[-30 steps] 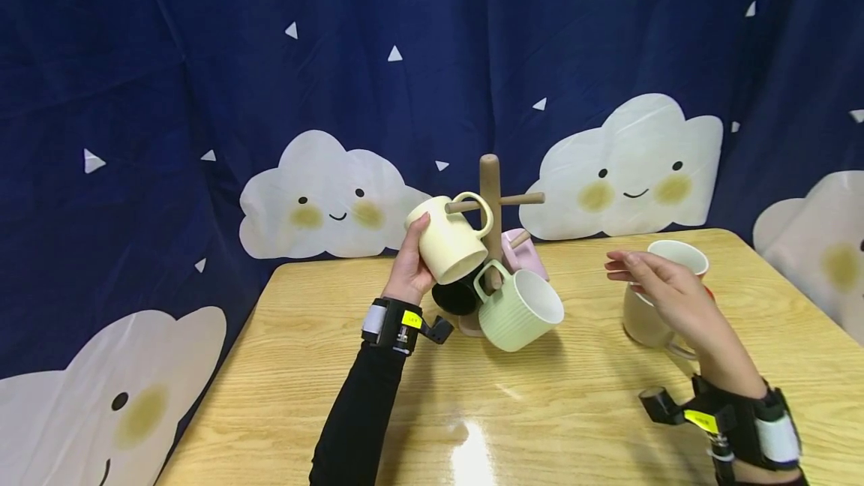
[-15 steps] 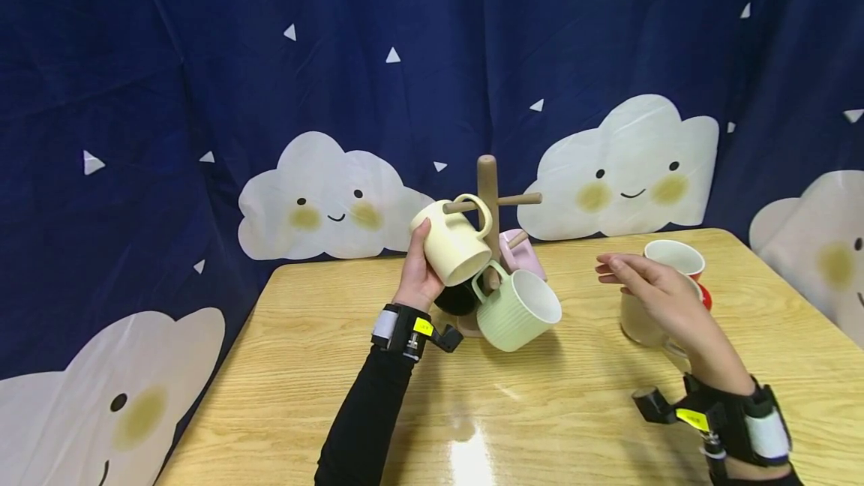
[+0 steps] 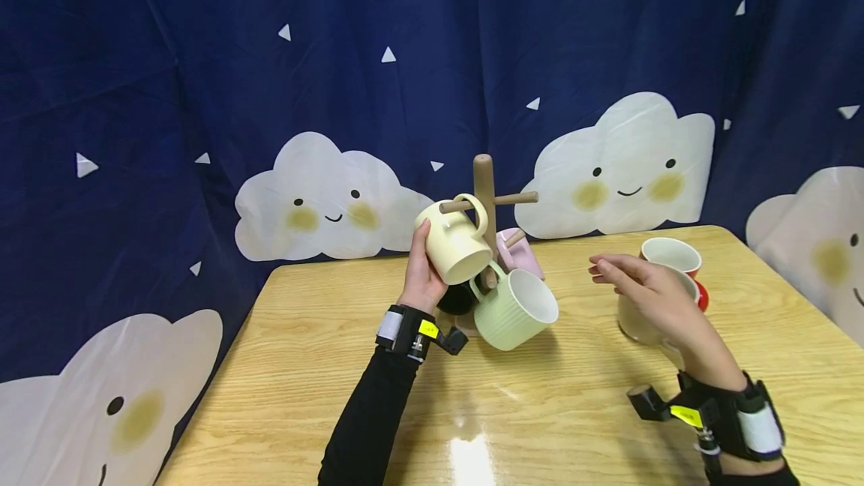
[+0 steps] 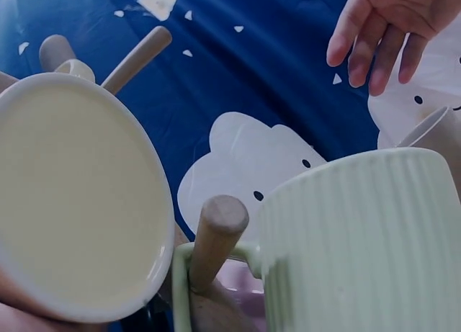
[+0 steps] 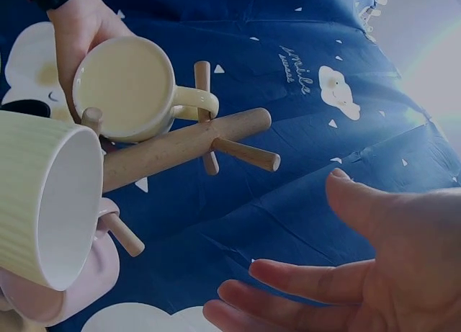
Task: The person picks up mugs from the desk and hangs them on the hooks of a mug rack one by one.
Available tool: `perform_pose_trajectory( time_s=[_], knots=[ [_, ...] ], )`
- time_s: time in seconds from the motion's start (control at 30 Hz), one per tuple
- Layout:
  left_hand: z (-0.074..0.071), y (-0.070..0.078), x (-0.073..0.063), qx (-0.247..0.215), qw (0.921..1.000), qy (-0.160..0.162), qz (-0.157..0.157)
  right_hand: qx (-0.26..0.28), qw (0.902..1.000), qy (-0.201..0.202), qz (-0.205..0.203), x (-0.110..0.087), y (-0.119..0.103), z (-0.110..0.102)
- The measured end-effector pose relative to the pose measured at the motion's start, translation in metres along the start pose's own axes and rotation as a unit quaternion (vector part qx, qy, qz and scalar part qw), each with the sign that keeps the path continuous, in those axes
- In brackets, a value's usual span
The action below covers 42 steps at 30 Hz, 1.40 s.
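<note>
My left hand (image 3: 421, 276) grips a cream mug (image 3: 454, 244) by its body, tilted, at the upper left of a wooden mug tree (image 3: 484, 180). The mug's handle loop surrounds an upper peg (image 3: 459, 206). Below it a ribbed pale green mug (image 3: 509, 315) hangs by its handle from a lower peg, and a pink mug (image 3: 523, 257) hangs behind. A black mug (image 3: 457, 300) is partly hidden beneath the cream one. To the right, my right hand (image 3: 651, 295) hovers with fingers extended, holding nothing. In the right wrist view its fingers (image 5: 310, 281) are spread.
Behind my right hand stand a red mug with a white inside (image 3: 671, 255) and a beige mug (image 3: 634, 321), both partly covered. Another upper peg (image 3: 518, 198) points right, with no mug on it. The wooden table (image 3: 324, 336) meets a blue cloud-patterned curtain (image 3: 378, 96).
My left hand has shifted slightly right with the cream mug, bringing it nearer the trunk along the peg. My right hand has drifted a little left, still holding nothing.
</note>
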State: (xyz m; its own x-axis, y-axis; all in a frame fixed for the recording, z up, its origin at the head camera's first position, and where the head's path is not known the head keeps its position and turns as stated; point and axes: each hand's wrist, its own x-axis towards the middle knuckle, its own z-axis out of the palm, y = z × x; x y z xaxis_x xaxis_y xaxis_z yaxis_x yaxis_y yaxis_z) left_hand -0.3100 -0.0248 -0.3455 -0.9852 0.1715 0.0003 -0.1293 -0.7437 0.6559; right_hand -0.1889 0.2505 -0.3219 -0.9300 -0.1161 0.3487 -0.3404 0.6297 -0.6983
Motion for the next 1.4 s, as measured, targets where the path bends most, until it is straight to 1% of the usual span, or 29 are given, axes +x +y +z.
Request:
perform_pose_trajectory(
  time_s=[0.13,0.2,0.3,0.43,0.5,0.63,0.7,0.87,0.97,1.07,1.13,1.17,1.2,1.23,1.27,1.3,1.33,1.37,1.4],
  knots=[
    [-0.003,0.001,-0.001,0.01,0.9998,-0.014,0.005,-0.008,1.0,0.0,-0.002,-0.001,0.0,0.001],
    [-0.006,0.001,-0.002,0.018,0.9996,-0.023,0.001,-0.011,0.9999,-0.002,0.001,-0.001,0.001,0.0],
    [-0.011,0.003,-0.005,0.016,0.9994,-0.029,-0.008,-0.015,0.9998,-0.006,0.007,-0.002,0.002,0.0],
    [-0.016,0.007,-0.008,0.015,0.9997,-0.014,-0.012,-0.022,0.9996,-0.014,0.013,-0.001,0.003,0.0],
    [-0.017,0.008,-0.009,0.028,0.9995,-0.01,-0.012,-0.024,0.9994,-0.018,0.016,-0.001,0.003,0.0],
    [-0.021,0.012,-0.012,0.057,0.9982,-0.013,-0.011,-0.022,0.9992,-0.026,0.019,0.0,0.002,-0.001],
    [-0.023,0.013,-0.012,0.065,0.9978,-0.014,-0.01,-0.023,0.999,-0.031,0.022,0.0,0.002,-0.001],
    [-0.03,0.017,-0.016,0.064,0.9977,-0.02,-0.006,-0.029,0.9982,-0.043,0.03,0.0,0.001,0.0],
    [-0.04,0.019,-0.022,0.062,0.9978,-0.02,-0.011,-0.028,0.9981,-0.048,0.027,0.0,0.0,0.0],
    [-0.052,0.022,-0.031,0.062,0.998,-0.006,-0.013,-0.023,0.998,-0.054,0.025,0.0,0.001,0.0],
    [-0.06,0.026,-0.038,0.08,0.9968,0.01,0.003,-0.021,0.9977,-0.058,0.027,0.001,0.001,0.001],
    [-0.063,0.029,-0.042,0.097,0.9949,0.024,0.016,-0.019,0.9977,-0.06,0.026,0.001,0.001,0.002],
    [-0.065,0.033,-0.046,0.124,0.9909,0.039,0.033,-0.019,0.9976,-0.061,0.025,0.001,0.001,0.002],
    [-0.066,0.038,-0.049,0.162,0.9839,0.053,0.053,-0.021,0.9975,-0.062,0.027,0.001,0.001,0.002],
    [-0.067,0.044,-0.054,0.213,0.9718,0.067,0.075,-0.024,0.9974,-0.061,0.028,0.002,0.0,0.003],
    [-0.067,0.049,-0.058,0.274,0.9535,0.079,0.097,-0.028,0.9973,-0.061,0.032,0.002,-0.001,0.003],
    [-0.066,0.055,-0.062,0.339,0.929,0.091,0.118,-0.032,0.9973,-0.059,0.031,0.002,-0.001,0.003],
    [-0.066,0.06,-0.067,0.409,0.8966,0.097,0.14,-0.034,0.9973,-0.058,0.031,0.002,-0.001,0.003],
    [-0.066,0.065,-0.072,0.48,0.8565,0.102,0.16,-0.038,0.9971,-0.056,0.034,0.002,-0.001,0.003]
  ],
)
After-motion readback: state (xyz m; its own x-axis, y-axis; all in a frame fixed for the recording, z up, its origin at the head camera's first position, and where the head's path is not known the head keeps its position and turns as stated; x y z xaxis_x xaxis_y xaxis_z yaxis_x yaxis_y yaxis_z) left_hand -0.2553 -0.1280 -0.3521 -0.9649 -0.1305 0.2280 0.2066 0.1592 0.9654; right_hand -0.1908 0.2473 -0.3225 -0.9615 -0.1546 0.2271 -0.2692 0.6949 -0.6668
